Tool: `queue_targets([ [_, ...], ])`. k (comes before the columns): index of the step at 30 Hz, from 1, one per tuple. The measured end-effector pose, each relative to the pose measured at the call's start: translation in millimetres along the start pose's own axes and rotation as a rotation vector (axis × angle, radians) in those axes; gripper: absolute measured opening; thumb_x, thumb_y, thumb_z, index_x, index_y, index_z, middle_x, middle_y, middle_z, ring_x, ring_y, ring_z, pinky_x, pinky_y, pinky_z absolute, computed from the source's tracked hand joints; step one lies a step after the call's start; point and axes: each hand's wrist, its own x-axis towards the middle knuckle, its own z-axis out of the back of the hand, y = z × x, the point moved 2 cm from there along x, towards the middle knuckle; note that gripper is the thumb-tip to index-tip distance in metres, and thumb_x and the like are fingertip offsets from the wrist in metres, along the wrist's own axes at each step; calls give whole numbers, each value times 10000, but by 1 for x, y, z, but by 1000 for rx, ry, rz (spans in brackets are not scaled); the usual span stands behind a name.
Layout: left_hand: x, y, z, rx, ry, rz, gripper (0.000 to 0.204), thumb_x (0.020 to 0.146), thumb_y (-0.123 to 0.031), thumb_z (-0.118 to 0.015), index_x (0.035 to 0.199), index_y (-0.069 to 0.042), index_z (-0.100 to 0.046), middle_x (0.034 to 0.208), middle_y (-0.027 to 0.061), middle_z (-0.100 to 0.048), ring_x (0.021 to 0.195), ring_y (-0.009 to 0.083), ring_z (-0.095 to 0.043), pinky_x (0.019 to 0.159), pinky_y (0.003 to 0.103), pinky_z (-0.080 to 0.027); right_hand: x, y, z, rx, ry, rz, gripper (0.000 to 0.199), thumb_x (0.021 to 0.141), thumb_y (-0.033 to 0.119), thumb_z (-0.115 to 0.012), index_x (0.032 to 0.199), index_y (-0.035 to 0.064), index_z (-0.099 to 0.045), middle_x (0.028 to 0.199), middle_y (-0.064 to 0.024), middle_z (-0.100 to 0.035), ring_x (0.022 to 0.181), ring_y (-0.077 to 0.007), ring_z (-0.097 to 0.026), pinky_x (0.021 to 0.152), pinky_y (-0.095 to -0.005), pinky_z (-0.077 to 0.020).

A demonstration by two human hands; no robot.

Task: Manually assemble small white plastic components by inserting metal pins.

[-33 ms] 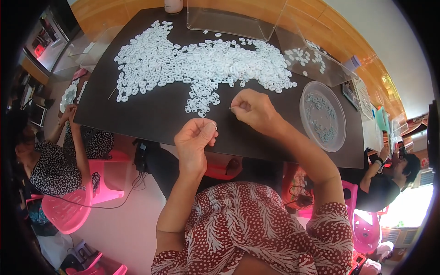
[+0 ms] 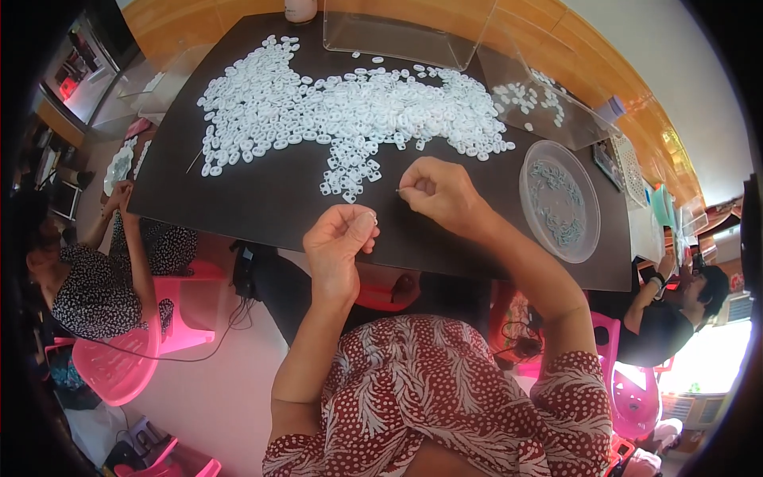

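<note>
My left hand is at the table's near edge, thumb and forefinger closed on a small white plastic piece; most of it is hidden by the fingers. To its right, above the tabletop, my right hand pinches a tiny thin grey piece, too small to make out fully. Just beyond the hands lies a small cluster of white plastic pieces with holes. It joins a large heap of white oval plastic rings. Right of my right hand sits a round clear dish with many small grey-green slender pieces.
A dark table holds everything. At its back stand a clear plastic bin and a bottle. Another clear bin with white pieces is at the far right. People sit left and right beside pink chairs.
My right hand has shifted very slightly to the left, toward my left hand. My left hand stays where it was.
</note>
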Motion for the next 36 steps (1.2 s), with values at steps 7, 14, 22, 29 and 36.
queue_targets([
  [7, -2, 4, -8, 17, 7, -10, 82, 841, -45, -637, 866, 31, -624, 765, 50, -613, 636, 96, -542, 554, 200, -419, -15, 8, -10, 361, 91, -171, 104, 808, 28, -657, 881, 1, -588, 782, 18, -570, 709, -36, -522, 613, -194, -428],
  [14, -7, 6, -9, 18, -17, -23, 101, 845, -43, -633, 886, 49, -622, 754, 74, -614, 607, 101, -518, 550, 211, -413, -22, 10, -19, 490, 23, -50, 77, 787, 18, -629, 864, 13, -632, 663, 56, -520, 607, 0, -436, 523, -181, -370],
  [22, -11, 7, -10, 89, 2, -37, 88, 852, -33, -619, 918, 26, -621, 783, 34, -617, 645, 62, -524, 565, 181, -409, -25, 11, -22, 488, 36, -56, 70, 797, 17, -621, 862, 3, -644, 667, 55, -532, 608, 1, -436, 519, -182, -362],
  [29, -12, 9, -11, 134, 0, -65, 108, 859, -68, -626, 905, 29, -624, 767, 37, -612, 633, 67, -515, 566, 184, -408, -27, 13, -21, 505, 45, -105, 77, 799, 26, -642, 865, -13, -638, 703, 37, -564, 648, -12, -480, 562, -180, -407],
  [36, -15, 14, -11, 141, 4, -161, 117, 866, -71, -623, 915, 35, -616, 777, 23, -600, 639, 54, -494, 576, 174, -397, -27, 13, -24, 519, 43, -139, 91, 797, 29, -657, 869, -17, -627, 744, 19, -594, 680, -21, -519, 598, -183, -441],
])
